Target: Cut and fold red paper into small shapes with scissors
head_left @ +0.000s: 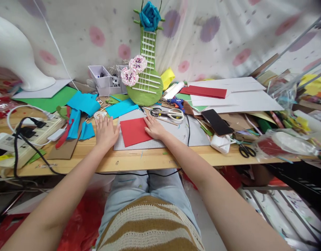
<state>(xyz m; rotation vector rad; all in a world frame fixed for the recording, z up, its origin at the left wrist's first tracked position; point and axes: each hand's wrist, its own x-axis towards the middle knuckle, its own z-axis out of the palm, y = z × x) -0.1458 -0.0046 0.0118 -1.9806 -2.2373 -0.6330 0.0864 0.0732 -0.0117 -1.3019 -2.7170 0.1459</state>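
Observation:
A red sheet of paper [134,131] lies flat on a grey board [194,134] in front of me. My right hand [154,127] rests on the sheet's right side, fingers stretched out. To the left of the sheet, my left hand [106,131] lies palm down with its fingers spread, nothing in it. Just behind that hand is a roll of tape [100,114], partly covered by the fingertips. Scissors with pale handles [175,115] and a blue glue gun [177,103] lie behind the right hand.
A green guitar-shaped craft [144,91] stands at the back. Left are blue paper strips [83,103] and a power strip [42,134] with cables. Right lie a black phone [217,122], a white charger [220,143], black-handled scissors [246,151] and white boards [251,101].

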